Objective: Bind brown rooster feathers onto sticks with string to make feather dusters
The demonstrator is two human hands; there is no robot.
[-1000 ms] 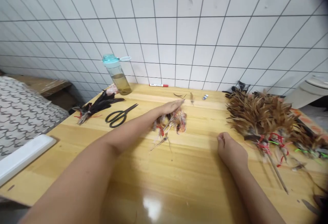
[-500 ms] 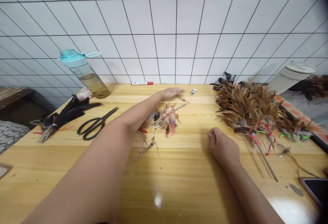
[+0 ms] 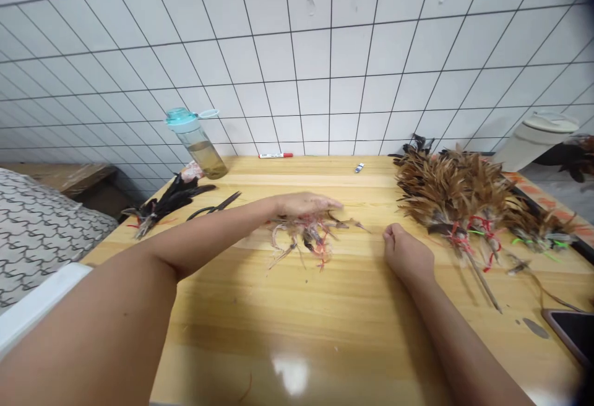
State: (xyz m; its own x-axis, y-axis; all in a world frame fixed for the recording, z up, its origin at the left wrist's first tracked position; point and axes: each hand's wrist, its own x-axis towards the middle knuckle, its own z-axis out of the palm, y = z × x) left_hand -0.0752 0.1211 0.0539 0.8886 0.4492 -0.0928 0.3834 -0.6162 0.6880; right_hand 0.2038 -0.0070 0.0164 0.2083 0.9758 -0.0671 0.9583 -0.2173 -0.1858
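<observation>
My left hand (image 3: pixel 304 204) lies flat, fingers stretched out, on top of a small heap of feather scraps and red thread (image 3: pixel 307 235) in the middle of the wooden table (image 3: pixel 325 319). My right hand (image 3: pixel 406 251) rests on the table to the right of the heap, fingers curled into a loose fist with nothing visible in it. A big pile of brown feather bundles tied with red and green thread (image 3: pixel 459 198) lies just right of that hand, a thin stick (image 3: pixel 482 282) pointing out of it toward me.
Black scissors (image 3: pixel 213 207), a bunch of black feathers (image 3: pixel 169 198) and a teal-lidded water bottle (image 3: pixel 197 143) sit at the left rear. A red marker (image 3: pixel 275 155) and a small white item (image 3: pixel 359 168) lie by the tiled wall. A phone (image 3: pixel 573 332) is at the right edge.
My left hand has drawn back from the far side of the table onto the scrap heap, dragging loose feathers with it. The right hand stays put, still curled.
</observation>
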